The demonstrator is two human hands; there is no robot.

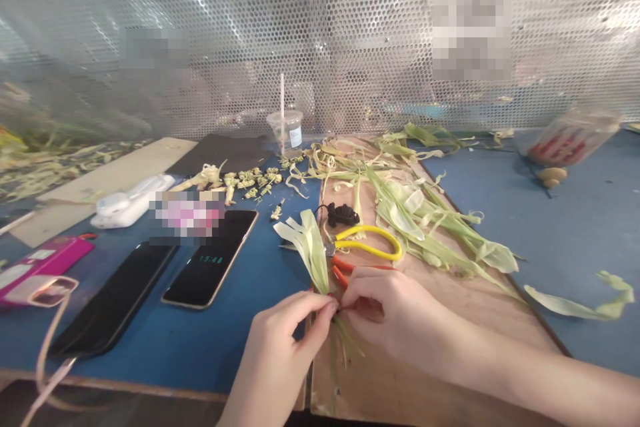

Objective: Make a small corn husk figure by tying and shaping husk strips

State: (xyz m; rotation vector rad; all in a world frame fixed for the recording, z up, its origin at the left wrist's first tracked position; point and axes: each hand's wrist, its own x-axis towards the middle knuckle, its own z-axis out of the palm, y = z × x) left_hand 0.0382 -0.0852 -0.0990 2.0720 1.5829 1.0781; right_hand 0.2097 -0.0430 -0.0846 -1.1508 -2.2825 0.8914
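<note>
My left hand (pixel 287 333) pinches the narrow lower part of a bundle of pale green corn husk strips (pixel 311 250), which fan out upward. Close against it, my right hand (pixel 383 310) is closed in a pinch at the same narrow spot; whatever its fingertips hold is too small to make out. Thin stem ends (pixel 347 340) stick out below the fingers. Just beyond my hands lie scissors with yellow handles (pixel 373 240) and a tool with orange-red handles (pixel 343 273), partly hidden by my right hand. A small clump of black cord (pixel 343 213) rests behind them.
Loose husks (pixel 425 227) spread over the wooden board (pixel 480 320). Phones (pixel 213 260) and a white case (pixel 133 200) lie on the blue table (pixel 230 347) at left. A plastic cup with a straw (pixel 286 130) stands before a perforated metal panel (pixel 330 33). Another container (pixel 575 137) is at right.
</note>
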